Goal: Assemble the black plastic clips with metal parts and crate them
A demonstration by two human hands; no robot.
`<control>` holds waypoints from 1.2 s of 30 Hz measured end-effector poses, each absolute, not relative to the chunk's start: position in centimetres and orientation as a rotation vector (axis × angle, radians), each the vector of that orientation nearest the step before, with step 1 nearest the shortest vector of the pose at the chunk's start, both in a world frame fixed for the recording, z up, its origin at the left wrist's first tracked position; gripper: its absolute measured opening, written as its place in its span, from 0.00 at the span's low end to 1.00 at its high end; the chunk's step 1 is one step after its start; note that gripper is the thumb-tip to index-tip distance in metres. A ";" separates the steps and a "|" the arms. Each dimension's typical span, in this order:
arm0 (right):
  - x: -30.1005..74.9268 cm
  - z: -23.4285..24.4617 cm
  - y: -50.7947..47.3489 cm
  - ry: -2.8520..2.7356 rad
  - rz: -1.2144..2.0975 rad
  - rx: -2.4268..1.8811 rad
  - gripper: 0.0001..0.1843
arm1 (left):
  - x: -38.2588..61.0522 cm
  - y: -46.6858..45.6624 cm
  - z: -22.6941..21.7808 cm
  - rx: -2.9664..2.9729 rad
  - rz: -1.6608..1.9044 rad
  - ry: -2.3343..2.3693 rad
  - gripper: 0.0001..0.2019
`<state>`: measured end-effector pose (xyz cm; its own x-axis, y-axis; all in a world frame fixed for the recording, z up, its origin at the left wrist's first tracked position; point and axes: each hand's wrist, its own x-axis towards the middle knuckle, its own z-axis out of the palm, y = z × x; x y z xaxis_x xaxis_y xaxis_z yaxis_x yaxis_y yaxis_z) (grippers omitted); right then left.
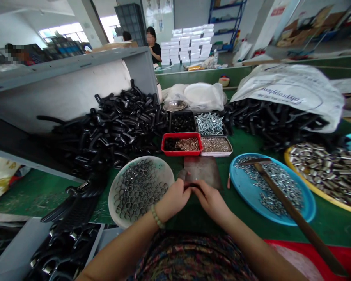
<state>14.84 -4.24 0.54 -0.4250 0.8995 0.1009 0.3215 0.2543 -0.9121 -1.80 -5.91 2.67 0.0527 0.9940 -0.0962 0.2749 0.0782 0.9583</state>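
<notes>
Hands closed together: left hand (172, 201) and right hand (212, 201) pinched a small black plastic piece (191, 187) just above a steel plate (203, 171); piece looked light and stiff, best held at its ends. Metal rings (139, 191) lay in a white tray (112, 199) beside them; black plastic parts (111, 134) heaped beyond.

A dish of rings (163, 171) lies left of the steel plate (203, 169), a tray of washers (244, 191) right
</notes>
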 end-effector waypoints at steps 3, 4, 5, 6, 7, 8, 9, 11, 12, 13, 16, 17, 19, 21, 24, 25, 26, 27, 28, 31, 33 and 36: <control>14.8 0.2 -4.0 -1.673 1.405 -1.056 0.12 | -6.3 -4.9 2.9 1.748 0.697 1.728 0.14; 14.9 0.1 -3.8 -1.586 1.462 -1.044 0.13 | -7.9 -4.3 3.0 1.862 0.627 1.929 0.12; 15.0 0.0 -3.5 -1.527 1.491 -1.029 0.13 | -9.4 -3.7 3.0 1.948 0.536 2.127 0.12; 15.0 0.0 -3.3 -1.506 1.498 -1.012 0.12 | -10.6 -3.1 3.0 2.009 0.416 2.275 0.12; 15.1 0.0 -3.1 -1.512 1.483 -1.000 0.11 | -11.5 -2.6 2.8 2.046 0.283 2.371 0.12; 15.2 0.0 -3.1 -1.536 1.456 -0.994 0.10 | -12.2 -2.2 2.6 2.069 0.155 2.409 0.13; 15.3 0.1 -3.1 -1.571 1.426 -0.986 0.08 | -12.5 -2.0 2.4 2.086 0.057 2.409 0.13; 15.5 0.4 -3.6 -1.652 1.383 -0.949 0.06 | -12.6 -1.8 1.7 2.105 -0.009 2.383 0.13; 15.7 0.6 -3.9 -1.707 1.360 -0.918 0.06 | -12.5 -1.8 1.4 2.114 0.001 2.371 0.14; 16.0 0.8 -4.2 -1.776 1.325 -0.886 0.08 | -12.4 -1.9 1.1 2.120 0.012 2.371 0.14; 16.8 1.4 -4.7 -2.001 1.152 -0.824 0.12 | -12.8 -1.8 0.3 2.152 -0.084 2.405 0.16; 17.2 1.5 -4.8 -2.051 1.093 -0.823 0.12 | -13.1 -1.6 0.1 2.166 -0.137 2.407 0.16; 17.9 1.7 -4.8 -2.087 1.022 -0.841 0.13 | -13.4 -1.2 0.2 2.189 -0.178 2.380 0.16; 18.7 1.8 -4.8 -2.083 0.989 -0.868 0.13 | -13.2 -1.0 0.8 2.158 -0.074 2.357 0.15; 19.5 1.9 -5.0 -2.123 0.970 -0.850 0.14 | -10.9 -1.2 2.6 1.879 0.324 2.265 0.13; 19.7 2.0 -5.1 -2.161 0.968 -0.816 0.14 | -9.6 -1.5 3.2 1.742 0.471 2.149 0.13; 19.7 2.1 -5.1 -2.206 0.965 -0.771 0.14 | -8.1 -1.8 3.8 1.610 0.593 1.993 0.13; 19.7 2.3 -5.2 -2.250 0.958 -0.724 0.15 | -6.4 -2.2 4.4 1.498 0.671 1.817 0.14; 19.7 2.4 -5.1 -2.278 0.944 -0.684 0.15 | -4.6 -2.5 4.8 1.414 0.710 1.647 0.14; 20.2 2.5 -4.8 -2.218 0.892 -0.705 0.19 | -0.1 -3.5 5.5 1.242 0.757 1.334 0.13; 21.3 2.4 -4.7 -2.126 0.864 -0.776 0.23 | 2.1 -3.5 5.7 1.150 0.800 1.254 0.15; 24.2 2.1 -4.9 -1.997 0.812 -0.862 0.21 | 5.0 -1.7 5.4 1.089 0.790 1.114 0.24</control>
